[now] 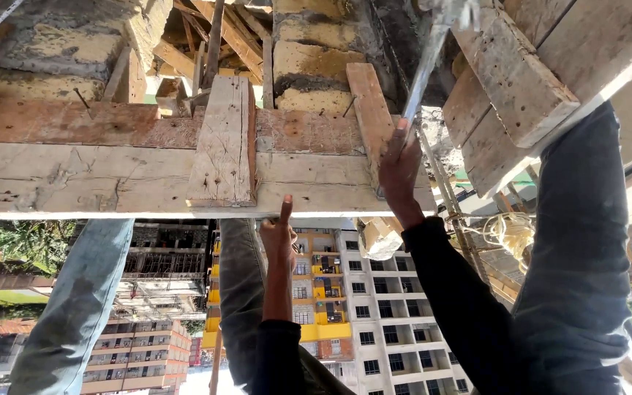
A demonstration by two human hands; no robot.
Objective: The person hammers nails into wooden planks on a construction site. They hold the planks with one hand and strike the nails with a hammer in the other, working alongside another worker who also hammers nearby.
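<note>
My right hand point(399, 172) is shut around the lower end of a shiny metal bar-like tool point(426, 69), whose top end reaches in among the boards and is blurred. It sits against a narrow wooden board point(369, 102) nailed across a long pale plank point(96, 179). My left hand point(279, 235) is below the plank with its forefinger raised, the tip touching the plank's lower edge; it holds nothing. A short upright board point(224, 143) is fixed over the plank to the left of both hands. Both arms wear black sleeves.
Rough concrete blocks point(312, 58) and crossed timbers sit behind the planks. Thick boards point(510, 80) slant at the upper right. A light-jeans leg point(74, 307), a grey trouser leg point(241, 292) and a dark trouser leg point(579, 256) frame the view. Multi-storey buildings point(374, 314) stand beyond.
</note>
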